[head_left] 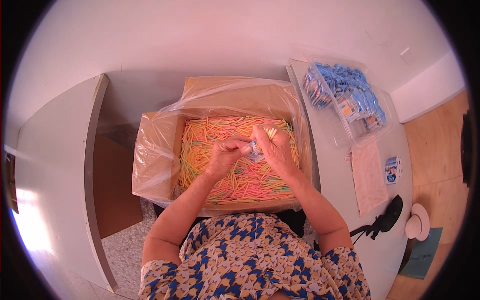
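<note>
Looks like matt brown cardboard in the box (235,93), draped with thin, glossy, crinkled clear plastic at the liner (155,172). Appears smooth and mostly dull in the coloured sticks (220,192), of a material too small to tell. Shines as clear film in the pouch (256,152), as smooth, transparent, stiffer plastic in the bin (341,127), as glossy film in the blue packets (345,80). Turns to soft, matt fabric in the pink cloth (369,175) and patterned shirt (250,250). Reads smooth and low-sheen on the desk (337,187), speckled like stone on the floor (127,257).
</note>
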### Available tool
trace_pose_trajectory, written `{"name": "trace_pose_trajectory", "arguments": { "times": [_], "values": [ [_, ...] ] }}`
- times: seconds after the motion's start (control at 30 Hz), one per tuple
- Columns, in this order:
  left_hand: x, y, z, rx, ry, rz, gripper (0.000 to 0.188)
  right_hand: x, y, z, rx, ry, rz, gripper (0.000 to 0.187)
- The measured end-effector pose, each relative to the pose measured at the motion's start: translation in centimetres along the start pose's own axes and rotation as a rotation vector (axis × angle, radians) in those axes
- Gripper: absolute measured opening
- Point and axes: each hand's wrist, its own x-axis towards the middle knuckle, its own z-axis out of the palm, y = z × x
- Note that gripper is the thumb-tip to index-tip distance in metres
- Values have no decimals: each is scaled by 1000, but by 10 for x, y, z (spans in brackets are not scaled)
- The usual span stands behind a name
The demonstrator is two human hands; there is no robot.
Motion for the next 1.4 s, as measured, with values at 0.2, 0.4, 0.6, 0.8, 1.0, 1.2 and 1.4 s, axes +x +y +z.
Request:
{"name": "trace_pose_trajectory", "arguments": {
  "times": [0.2,0.4,0.6,0.8,1.0,1.2,1.4],
  "values": [
    [-3,2,-2,65,34,-12,14,-2,7,15,314,78,-68,23],
    [-6,4,1,-15,72,-60,16,-14,0,-7,213,-65,-72,33],
    [3,-15,3,135,-18,-27,14,-30,39,-17,-64,87,-343,19],
    [-1,0,-2,363,-23,49,16,-87,49,-166,79,381,-143,19],
    [-3,-8,-5,696,49,52,14,-171,153,-366,-151,992,-24,18],
    [39,-22,30,1244,-98,403,24,-230,268,-471,-1151,975,432,39],
    [50,-32,35,1494,67,337,30,-173,196,-383,-1103,960,96,38]
  ]
}}
